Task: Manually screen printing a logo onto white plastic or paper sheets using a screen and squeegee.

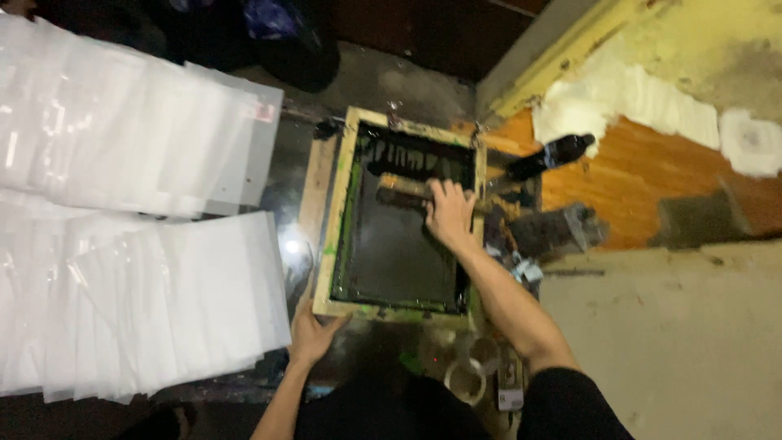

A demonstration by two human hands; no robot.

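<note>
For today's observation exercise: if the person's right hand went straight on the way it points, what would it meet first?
Probably the far wooden rail of the screen frame, just beyond the squeegee that the right hand holds; depth is hard to judge.

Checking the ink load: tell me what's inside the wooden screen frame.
Inside the wooden screen frame: black ink on the mesh and a squeegee under the right hand. Beneath the mesh is hidden.

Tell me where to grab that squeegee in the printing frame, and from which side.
Grip the squeegee by its long wooden handle, from above. It lies crosswise near the screen frame's far end, blade down in ink, as the right hand holds it; the left hand steadies the frame's near corner.
</note>
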